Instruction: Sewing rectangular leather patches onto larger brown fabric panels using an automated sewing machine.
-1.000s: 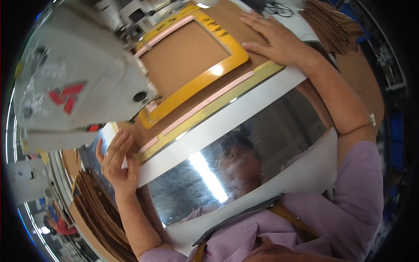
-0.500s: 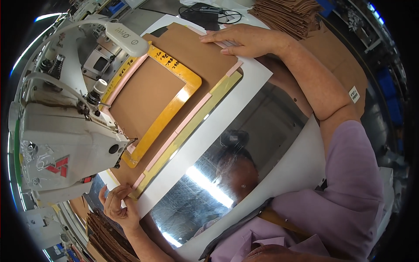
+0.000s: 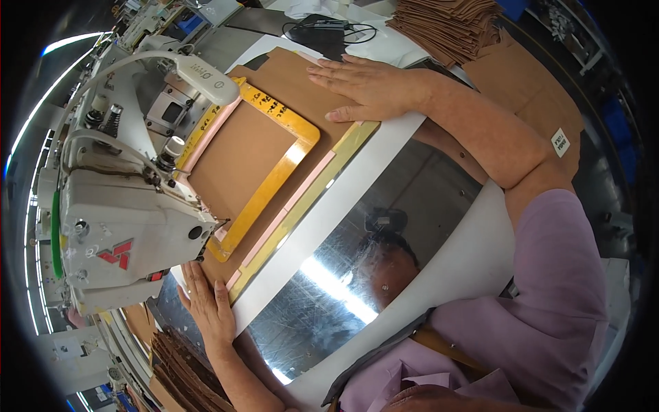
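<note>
My right hand (image 3: pixel 371 88) lies flat, fingers stretched out, on the far right part of a brown sheet (image 3: pixel 233 158). Near the sheet's lower left corner my left hand (image 3: pixel 208 302) rests open, its fingers extended and pressed on the edge. A yellow rectangular frame (image 3: pixel 271 185) with handwritten marks lies on the brown sheet. Along the sheet's near side runs a yellow-green strip (image 3: pixel 309 196) with pink pieces on it. Over the frame's left side stands a white sewing machine head (image 3: pixel 130 233); its needle area is partly hidden.
A white board (image 3: pixel 329 213) lies under the work, beside a shiny metal plate (image 3: pixel 357 261). At the back are a stack of brown pieces (image 3: pixel 446 27) and a black item with a cable (image 3: pixel 319 38). More brown pieces (image 3: pixel 182 371) sit at lower left.
My left hand has gone from bent, pinched fingers at the corner to lying flat there. My right hand has shifted slightly left and flattened over the sheet. The view has tilted a little.
</note>
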The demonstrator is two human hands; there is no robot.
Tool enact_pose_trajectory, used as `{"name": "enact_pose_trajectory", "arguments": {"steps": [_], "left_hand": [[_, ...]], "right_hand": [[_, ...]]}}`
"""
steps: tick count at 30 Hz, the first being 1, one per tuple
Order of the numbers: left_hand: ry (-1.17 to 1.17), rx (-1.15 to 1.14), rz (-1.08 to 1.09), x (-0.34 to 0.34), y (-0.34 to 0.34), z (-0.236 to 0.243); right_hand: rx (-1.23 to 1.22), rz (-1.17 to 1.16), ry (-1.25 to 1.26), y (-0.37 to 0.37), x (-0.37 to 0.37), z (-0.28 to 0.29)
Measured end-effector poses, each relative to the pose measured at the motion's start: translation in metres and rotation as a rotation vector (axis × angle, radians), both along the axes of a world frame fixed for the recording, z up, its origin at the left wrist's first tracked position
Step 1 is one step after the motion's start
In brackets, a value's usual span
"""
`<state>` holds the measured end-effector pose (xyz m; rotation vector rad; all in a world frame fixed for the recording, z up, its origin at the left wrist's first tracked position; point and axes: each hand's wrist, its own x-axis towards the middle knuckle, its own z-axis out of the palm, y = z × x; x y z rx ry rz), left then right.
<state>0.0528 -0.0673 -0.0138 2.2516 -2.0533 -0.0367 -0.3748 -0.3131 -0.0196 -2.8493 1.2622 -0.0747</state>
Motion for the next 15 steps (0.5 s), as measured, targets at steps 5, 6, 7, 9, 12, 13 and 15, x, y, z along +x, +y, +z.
{"name": "enact_pose_trajectory", "arguments": {"steps": [5, 6, 7, 9, 12, 13, 15], "left_hand": [[0.038, -0.060, -0.021, -0.001, -0.005, -0.001], [0.043, -0.064, -0.018, 0.001, -0.003, -0.002], [0.033, -0.069, -0.009, 0.001, -0.003, -0.002], [0.051, -0.117, 0.015, -0.003, -0.004, -0.003], [0.044, -0.150, 0.045, -0.006, -0.004, -0.004], [0.032, -0.156, 0.053, -0.005, -0.003, -0.004], [0.038, -0.179, 0.076, -0.004, -0.002, -0.005]], "right_hand": [[0.009, -0.022, 0.034, -0.001, -0.005, 0.009], [0.030, -0.038, 0.049, 0.000, -0.004, 0.008], [0.048, -0.052, 0.066, 0.001, -0.003, 0.007], [0.052, -0.049, 0.066, 0.000, 0.000, 0.007], [0.039, -0.029, 0.042, -0.008, -0.005, -0.002], [0.024, -0.011, 0.017, -0.008, -0.005, -0.004], [0.012, 0.009, 0.008, -0.003, -0.004, 0.000]]}}
